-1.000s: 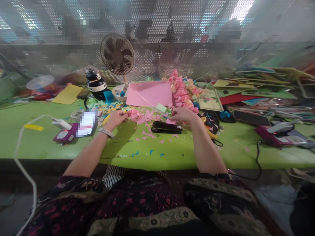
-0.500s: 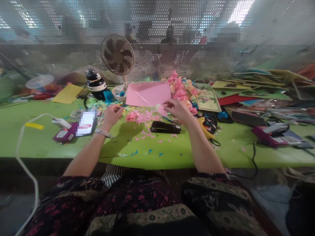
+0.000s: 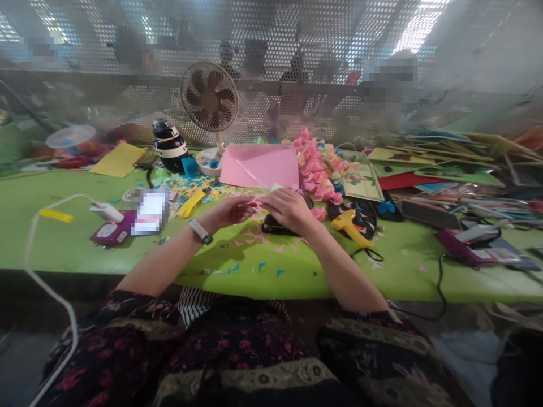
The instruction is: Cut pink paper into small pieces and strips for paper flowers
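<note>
My left hand [image 3: 232,211] and my right hand [image 3: 289,208] meet over the table's middle, fingertips pinched together around a small pink paper piece [image 3: 255,202]. Fingers hide most of this piece. Beneath my right hand lies a black stapler [image 3: 274,227], partly covered by it. A pink sheet [image 3: 261,164] is just beyond both hands. Pink paper scraps lie around the stapler. To the left of my left hand rests a yellow-handled cutter [image 3: 194,202].
Pink and cream paper flowers [image 3: 316,169] are heaped at the back. A yellow glue gun [image 3: 350,227] lies on the right. A fan [image 3: 211,97], a black bottle [image 3: 169,148] and a phone [image 3: 149,212] stand or lie left. Coloured sheets [image 3: 445,152] pile up at far right.
My hands have come together from apart, the left moving right and the right moving left, now over the stapler. The yellow cutter has come into view where my left hand was.
</note>
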{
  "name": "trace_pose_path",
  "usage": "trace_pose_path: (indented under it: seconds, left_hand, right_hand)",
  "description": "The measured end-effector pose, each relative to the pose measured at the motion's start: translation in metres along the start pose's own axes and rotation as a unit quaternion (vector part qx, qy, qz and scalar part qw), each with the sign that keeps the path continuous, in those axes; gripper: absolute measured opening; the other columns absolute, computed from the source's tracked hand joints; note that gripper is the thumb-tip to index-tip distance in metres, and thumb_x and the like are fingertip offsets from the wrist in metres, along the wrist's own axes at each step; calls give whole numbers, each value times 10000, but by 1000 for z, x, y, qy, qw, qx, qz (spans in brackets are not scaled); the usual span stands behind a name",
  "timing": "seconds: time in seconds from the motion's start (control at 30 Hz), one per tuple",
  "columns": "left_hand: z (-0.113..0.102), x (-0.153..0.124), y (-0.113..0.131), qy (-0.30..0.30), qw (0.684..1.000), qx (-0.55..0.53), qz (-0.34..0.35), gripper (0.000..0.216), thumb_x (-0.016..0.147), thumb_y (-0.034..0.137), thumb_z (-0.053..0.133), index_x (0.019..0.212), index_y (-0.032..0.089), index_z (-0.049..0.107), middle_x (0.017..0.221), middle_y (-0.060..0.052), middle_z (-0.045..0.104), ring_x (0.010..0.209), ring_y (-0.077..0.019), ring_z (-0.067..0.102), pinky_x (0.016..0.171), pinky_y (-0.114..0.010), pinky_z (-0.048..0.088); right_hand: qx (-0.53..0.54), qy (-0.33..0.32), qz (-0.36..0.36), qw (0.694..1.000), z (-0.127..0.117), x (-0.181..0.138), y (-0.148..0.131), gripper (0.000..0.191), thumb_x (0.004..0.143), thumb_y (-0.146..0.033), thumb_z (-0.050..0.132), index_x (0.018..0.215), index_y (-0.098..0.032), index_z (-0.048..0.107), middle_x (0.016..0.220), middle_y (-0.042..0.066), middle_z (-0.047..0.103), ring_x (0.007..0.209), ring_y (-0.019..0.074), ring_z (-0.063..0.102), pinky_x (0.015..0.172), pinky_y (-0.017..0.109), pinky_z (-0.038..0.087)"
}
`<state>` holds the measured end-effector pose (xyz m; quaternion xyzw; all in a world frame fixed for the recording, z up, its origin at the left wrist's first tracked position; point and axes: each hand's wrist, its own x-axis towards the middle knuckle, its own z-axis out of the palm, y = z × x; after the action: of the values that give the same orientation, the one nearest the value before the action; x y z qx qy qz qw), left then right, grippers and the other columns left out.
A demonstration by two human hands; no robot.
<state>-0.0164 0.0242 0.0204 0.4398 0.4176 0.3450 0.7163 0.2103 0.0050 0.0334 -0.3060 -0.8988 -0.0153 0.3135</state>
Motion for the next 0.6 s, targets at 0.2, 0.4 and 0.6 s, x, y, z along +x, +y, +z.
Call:
trace_pose_path:
  seconds: [0.2,0.4,0.6]
  left_hand:
    - [-10,-3,-7,62,993,-83,50,103,821,221,851,839,175,760,762,-30,763,603,-80,687,584,-149,584]
    - [-19,0,-10,115,983,-112,93,123,814,188,859,831,175,737,737,-2,718,596,-69,669,456,-112,479]
    - [-15,-1,-12,84,984,-125,91,197,769,73,850,905,174,749,800,0,749,653,-67,697,488,-101,483]
  right_hand:
    - [14,77,120,990,-24,-1,12,285,1019,-401,610,1228,-269,751,1144,76,773,1048,252,694,972,405,546]
    - [-116,-13,390,913,-44,-12,54,264,977,-363,598,1099,-207,772,1080,119,778,1052,299,704,947,413,524]
    - [-207,-193,486,827,-27,-22,79,277,893,-371,653,1022,-162,782,1087,178,766,1071,345,700,872,403,514]
